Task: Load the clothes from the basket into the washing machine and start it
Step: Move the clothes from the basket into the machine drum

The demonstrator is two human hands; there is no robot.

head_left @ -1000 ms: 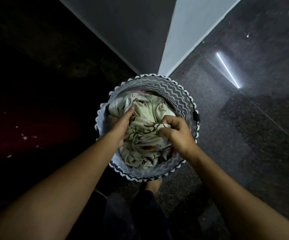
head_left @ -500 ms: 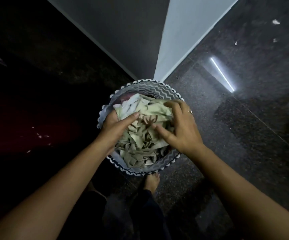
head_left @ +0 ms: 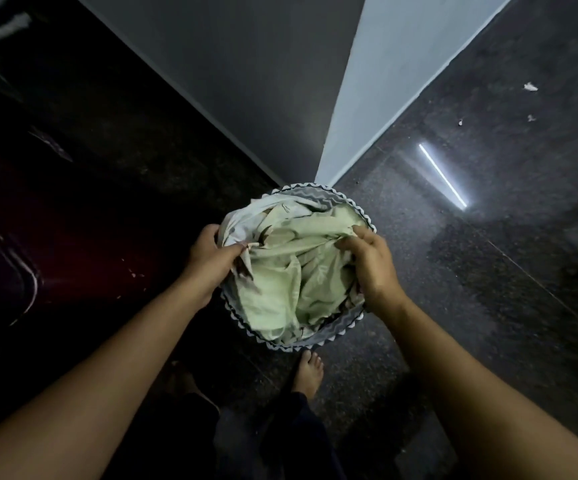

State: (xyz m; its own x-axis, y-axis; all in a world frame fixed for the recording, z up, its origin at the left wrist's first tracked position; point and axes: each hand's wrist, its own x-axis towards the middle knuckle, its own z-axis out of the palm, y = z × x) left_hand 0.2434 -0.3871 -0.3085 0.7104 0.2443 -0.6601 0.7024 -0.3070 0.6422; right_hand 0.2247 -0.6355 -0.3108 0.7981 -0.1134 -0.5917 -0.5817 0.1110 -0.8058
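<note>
Pale green, thin and heavily creased clothes (head_left: 294, 271) heap up out of a round soft-sided basket (head_left: 292, 345) printed with grey zigzags and edged in a white scalloped rim. The basket stands on a dark, polished, speckled stone floor (head_left: 453, 306), its twelve o'clock edge close against a grey wall corner (head_left: 336, 150). The left hand (head_left: 207, 258) sits at the basket's nine o'clock, its grip curled and pinching a bunch of the cloth beside a whiter piece. The right hand (head_left: 370, 265) sits at three o'clock, its grip pinched on a fold of the same green heap. Taking both sides seems meant to lift the limp, sprawling load as one bundle rather than trail it. A bare foot (head_left: 310, 372) plants at six o'clock. No washing machine can be made out; loading seems barely begun.
</note>
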